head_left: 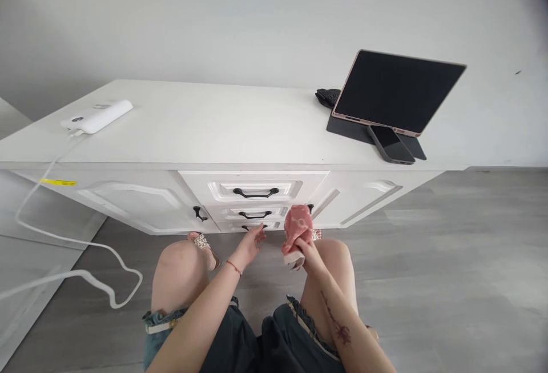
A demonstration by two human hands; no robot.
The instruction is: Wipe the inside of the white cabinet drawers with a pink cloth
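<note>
My right hand [305, 249] is closed around a pink cloth [298, 225] with a paler lower edge, held bunched in front of the cabinet's right side. My left hand [252, 240] is empty, its fingers apart, close to the handle of the bottom drawer [274, 226]. Whether a fingertip touches that handle I cannot tell. Above it are the black handle of the middle drawer [255, 215] and the black handle of the top drawer [256, 193]. All the drawers look closed. The cloth partly covers the handle of the right door [310, 208].
On the white cabinet top [222, 127], a tablet [398, 93] leans on its stand, with a phone [391, 144] in front and a black textured item [327, 97] behind. At left lies a white power bank [100, 116], its white cable [85, 240] hanging down. My knees flank the drawers.
</note>
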